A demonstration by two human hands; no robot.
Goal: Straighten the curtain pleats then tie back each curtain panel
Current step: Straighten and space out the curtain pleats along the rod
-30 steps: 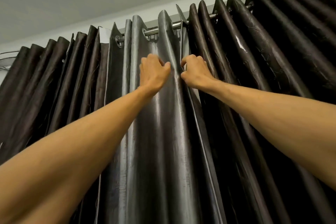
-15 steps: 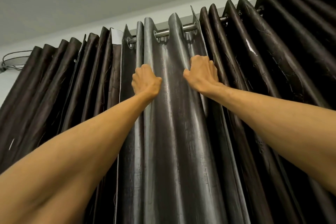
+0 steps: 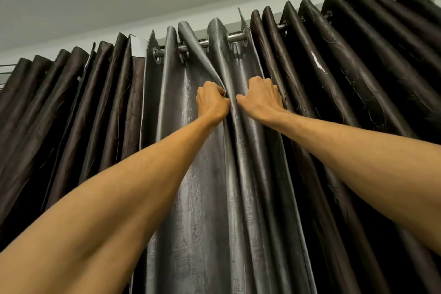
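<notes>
Left hand [image 3: 211,101]: you are clamping curled fingers on a fold of the grey curtain panel [image 3: 202,198], high up below the rod [image 3: 236,37].
Right hand [image 3: 260,100]: you are gripping the neighbouring fold, fingers curled. Both hands are sitting close together — likely to shape one pleat.

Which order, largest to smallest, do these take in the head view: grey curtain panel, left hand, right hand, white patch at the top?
1. grey curtain panel
2. left hand and right hand: they look alike, so unranked
3. white patch
</notes>
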